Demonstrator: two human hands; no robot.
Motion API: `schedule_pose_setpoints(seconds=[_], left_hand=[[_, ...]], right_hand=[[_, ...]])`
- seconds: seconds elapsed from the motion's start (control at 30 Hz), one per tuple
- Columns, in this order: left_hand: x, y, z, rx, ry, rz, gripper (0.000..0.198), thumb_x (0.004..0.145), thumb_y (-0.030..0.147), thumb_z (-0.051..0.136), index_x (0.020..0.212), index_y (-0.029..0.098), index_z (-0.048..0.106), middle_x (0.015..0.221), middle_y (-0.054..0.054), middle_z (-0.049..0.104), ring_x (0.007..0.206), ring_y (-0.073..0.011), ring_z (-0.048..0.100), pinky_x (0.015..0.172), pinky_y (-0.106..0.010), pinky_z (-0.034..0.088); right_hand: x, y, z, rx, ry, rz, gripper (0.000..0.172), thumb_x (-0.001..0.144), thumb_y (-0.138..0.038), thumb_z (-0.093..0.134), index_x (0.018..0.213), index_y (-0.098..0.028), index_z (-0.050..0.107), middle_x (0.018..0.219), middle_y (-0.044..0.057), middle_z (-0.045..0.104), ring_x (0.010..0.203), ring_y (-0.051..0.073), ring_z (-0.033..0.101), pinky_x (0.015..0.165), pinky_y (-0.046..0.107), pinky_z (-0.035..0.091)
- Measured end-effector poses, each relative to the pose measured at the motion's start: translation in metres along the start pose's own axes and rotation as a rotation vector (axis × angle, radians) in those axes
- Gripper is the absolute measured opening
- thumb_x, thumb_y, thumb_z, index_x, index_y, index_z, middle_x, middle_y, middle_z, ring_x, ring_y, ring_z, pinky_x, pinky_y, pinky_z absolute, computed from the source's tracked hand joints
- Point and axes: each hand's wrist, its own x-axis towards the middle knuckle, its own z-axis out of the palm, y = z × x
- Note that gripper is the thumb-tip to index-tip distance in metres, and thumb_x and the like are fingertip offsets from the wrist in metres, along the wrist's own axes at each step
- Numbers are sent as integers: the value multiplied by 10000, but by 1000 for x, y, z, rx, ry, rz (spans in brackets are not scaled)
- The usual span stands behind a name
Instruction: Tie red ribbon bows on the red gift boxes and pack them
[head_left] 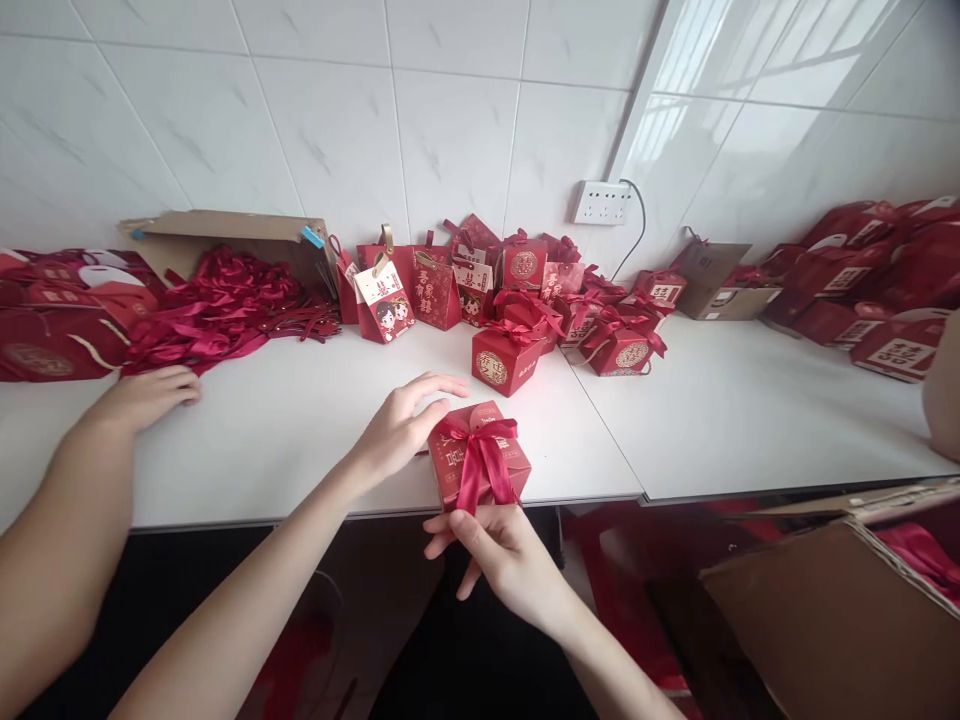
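A red gift box [444, 478] with gold characters sits at the table's front edge, right before me. A red satin ribbon [475, 455] is tied in a bow on it, its tails hanging toward me. My left hand [394, 432] is at the box's upper left corner, fingers stretched out and holding nothing; whether it touches the box I cannot tell. Below the box, my right hand [499, 555] pinches the ends of the ribbon tails between thumb and forefinger, its other fingers loosely spread.
Behind stand finished red boxes with bows [510, 358] and several upright gift bags [386, 300]. A ribbon heap [217, 310] lies left, near another person's hand [154, 398]. More red boxes [900, 345] are at right. An open carton [825, 610] stands lower right.
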Motion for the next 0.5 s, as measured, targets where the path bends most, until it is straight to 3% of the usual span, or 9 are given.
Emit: schedule_pose_setpoints(seconds=[0.07, 0.2, 0.33, 0.5], left_hand=[[-11, 7, 7, 67, 64, -39, 201, 827, 314, 479, 890, 198, 630, 1115, -58, 612, 1117, -221, 542, 983, -358, 413], [-24, 12, 19, 133, 68, -56, 113, 796, 273, 527, 865, 206, 587, 1089, -41, 594, 1069, -194, 552, 953, -336, 426], [-25, 10, 27, 106, 133, -91, 40, 778, 231, 526, 760, 202, 548, 1042, -34, 588, 1046, -187, 552, 902, -321, 446], [-23, 10, 32, 74, 178, -169, 43, 734, 219, 552, 696, 200, 544, 1062, -36, 567, 1080, -205, 536, 928, -340, 428]], right_hand=[[1, 0, 1, 0, 8, -4, 524, 837, -555, 471, 832, -88, 708, 837, 111, 695, 514, 87, 581, 422, 179, 486], [1, -2, -2, 15, -13, -1, 494, 843, -540, 468, 786, -104, 693, 711, 73, 667, 509, 90, 560, 433, 190, 474], [-1, -3, -8, 8, -41, -36, 480, 855, -499, 462, 611, -123, 635, 520, 11, 564, 450, 78, 519, 463, 196, 432], [0, -1, -14, 41, -78, -122, 507, 846, -493, 460, 486, -144, 531, 574, 37, 612, 424, 61, 458, 441, 196, 364]])
